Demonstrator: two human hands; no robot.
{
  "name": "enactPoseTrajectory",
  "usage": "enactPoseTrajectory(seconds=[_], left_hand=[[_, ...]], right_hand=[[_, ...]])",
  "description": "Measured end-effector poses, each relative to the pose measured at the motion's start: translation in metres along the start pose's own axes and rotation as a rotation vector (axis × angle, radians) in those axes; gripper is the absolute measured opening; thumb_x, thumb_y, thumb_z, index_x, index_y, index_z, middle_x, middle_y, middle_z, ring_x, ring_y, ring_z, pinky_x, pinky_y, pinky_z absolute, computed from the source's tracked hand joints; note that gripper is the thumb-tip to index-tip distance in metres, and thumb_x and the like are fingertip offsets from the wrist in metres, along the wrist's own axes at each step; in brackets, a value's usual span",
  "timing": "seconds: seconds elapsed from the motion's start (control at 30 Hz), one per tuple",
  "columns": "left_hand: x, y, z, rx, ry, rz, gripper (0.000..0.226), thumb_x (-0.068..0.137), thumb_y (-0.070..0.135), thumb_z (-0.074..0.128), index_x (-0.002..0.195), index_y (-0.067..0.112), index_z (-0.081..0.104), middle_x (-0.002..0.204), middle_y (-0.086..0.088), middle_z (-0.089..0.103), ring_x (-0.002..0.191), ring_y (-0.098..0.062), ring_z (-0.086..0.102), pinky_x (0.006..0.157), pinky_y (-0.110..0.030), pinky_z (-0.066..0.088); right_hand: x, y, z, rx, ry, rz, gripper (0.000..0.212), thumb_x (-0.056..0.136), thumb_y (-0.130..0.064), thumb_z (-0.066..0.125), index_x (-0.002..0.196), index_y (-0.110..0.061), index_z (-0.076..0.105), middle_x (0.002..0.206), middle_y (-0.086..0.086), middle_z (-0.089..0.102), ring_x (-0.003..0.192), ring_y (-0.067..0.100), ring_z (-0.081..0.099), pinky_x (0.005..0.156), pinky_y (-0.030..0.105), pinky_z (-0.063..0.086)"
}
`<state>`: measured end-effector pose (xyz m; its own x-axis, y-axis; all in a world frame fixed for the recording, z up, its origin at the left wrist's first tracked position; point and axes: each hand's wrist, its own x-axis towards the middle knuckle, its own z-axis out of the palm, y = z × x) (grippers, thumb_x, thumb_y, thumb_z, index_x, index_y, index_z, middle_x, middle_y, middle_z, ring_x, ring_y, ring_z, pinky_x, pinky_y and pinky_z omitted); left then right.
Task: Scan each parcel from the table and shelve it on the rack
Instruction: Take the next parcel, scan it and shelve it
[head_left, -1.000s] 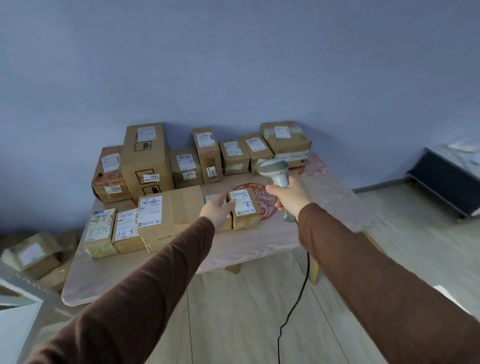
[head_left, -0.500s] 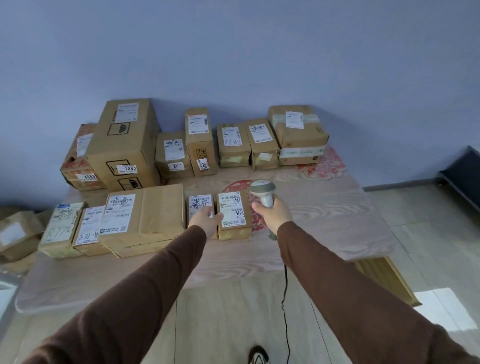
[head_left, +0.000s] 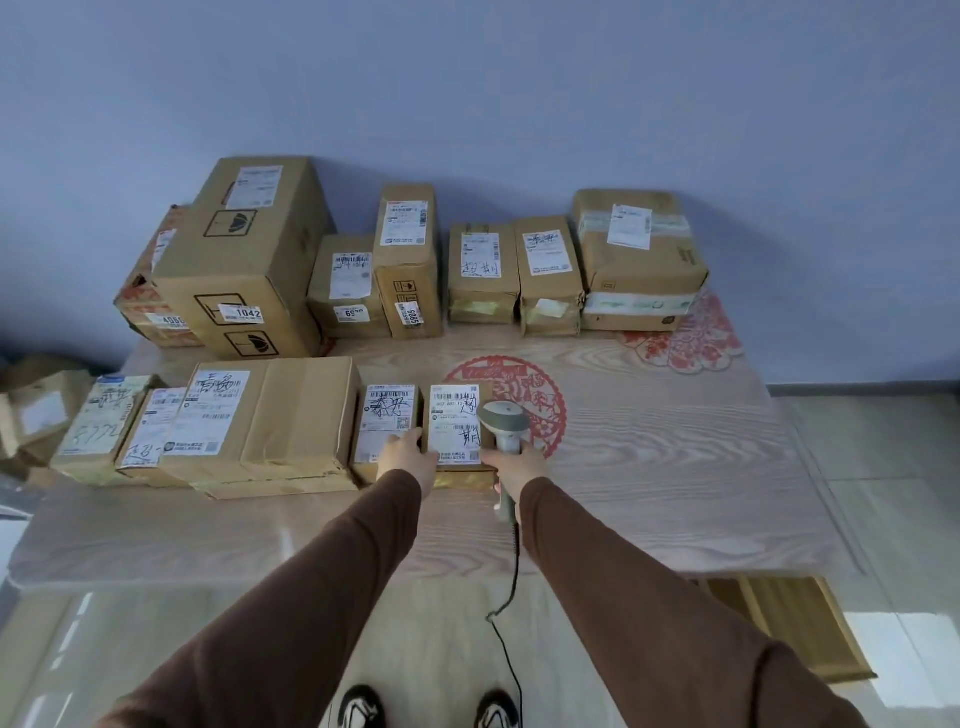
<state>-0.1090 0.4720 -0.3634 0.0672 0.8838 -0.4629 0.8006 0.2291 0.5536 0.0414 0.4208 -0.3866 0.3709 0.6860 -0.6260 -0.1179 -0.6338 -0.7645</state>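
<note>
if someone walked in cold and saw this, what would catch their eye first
First, the two brown-sleeved arms meeting at the table's front edge: the right hand grips a corded barcode scanner over a small labelled parcel that the left hand touches at its near left corner. Next, the row of cardboard boxes along the wall, led by the tall box marked 1042 at the back left. Then the red paper-cut design on the wooden table.

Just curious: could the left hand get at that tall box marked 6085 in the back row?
Probably yes. The left hand only touches a small parcel, and bare table lies between it and the 6085 box.
</note>
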Motion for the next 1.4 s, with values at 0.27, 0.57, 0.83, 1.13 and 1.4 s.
enactPoseTrajectory(seconds=[0.27,0.57,0.83,1.13,1.4], left_hand=[[-0.022,0.028,-0.01,-0.758,-0.009,0.171,0.04,0.104,0.013,0.053,0.142,0.022,0.043,0.133,-0.008,0.063,0.109,-0.021,0.065,0.087,-0.032,0.055],[-0.053,0.091,-0.059,-1.052,-0.207,0.269,0.066,0.098,0.019,0.067,0.156,0.015,0.035,0.13,-0.008,0.068,0.105,-0.021,0.074,0.082,-0.032,0.061],[-0.086,0.131,-0.106,-1.201,-0.295,0.434,0.058,0.094,0.02,0.071,0.142,0.021,0.039,0.128,-0.012,0.07,0.108,-0.025,0.072,0.08,-0.035,0.061],[-0.09,0.157,-0.134,-1.096,-0.176,0.595,0.075,0.086,0.023,0.078,0.15,0.023,0.037,0.13,-0.016,0.068,0.117,-0.029,0.069,0.089,-0.032,0.058],[-0.089,0.172,-0.13,-1.003,-0.161,0.627,0.1,0.065,0.041,0.089,0.151,0.026,0.039,0.131,-0.012,0.068,0.125,-0.031,0.062,0.117,-0.054,0.037]], right_hand=[[-0.037,-0.035,-0.027,0.219,0.04,-0.203,0.021,0.087,-0.011,0.079,0.1,-0.021,0.067,0.097,0.003,0.072,0.09,0.021,0.066,0.087,0.042,0.056],[-0.104,-0.118,-0.077,0.216,0.065,-0.492,0.023,0.09,-0.013,0.077,0.11,-0.013,0.065,0.097,0.002,0.068,0.091,0.017,0.063,0.076,0.027,0.049],[-0.152,-0.181,-0.102,0.201,0.082,-0.658,0.022,0.092,-0.015,0.075,0.11,-0.01,0.064,0.093,0.004,0.066,0.076,0.015,0.058,0.073,0.033,0.051],[-0.195,-0.197,-0.108,0.082,0.237,-0.898,0.024,0.094,-0.023,0.071,0.113,-0.015,0.061,0.092,-0.001,0.069,0.077,0.01,0.065,0.071,0.037,0.055],[-0.216,-0.193,-0.107,-0.046,0.242,-0.987,0.017,0.096,-0.038,0.068,0.101,-0.029,0.055,0.078,-0.005,0.068,0.053,0.01,0.061,0.053,0.029,0.053]])
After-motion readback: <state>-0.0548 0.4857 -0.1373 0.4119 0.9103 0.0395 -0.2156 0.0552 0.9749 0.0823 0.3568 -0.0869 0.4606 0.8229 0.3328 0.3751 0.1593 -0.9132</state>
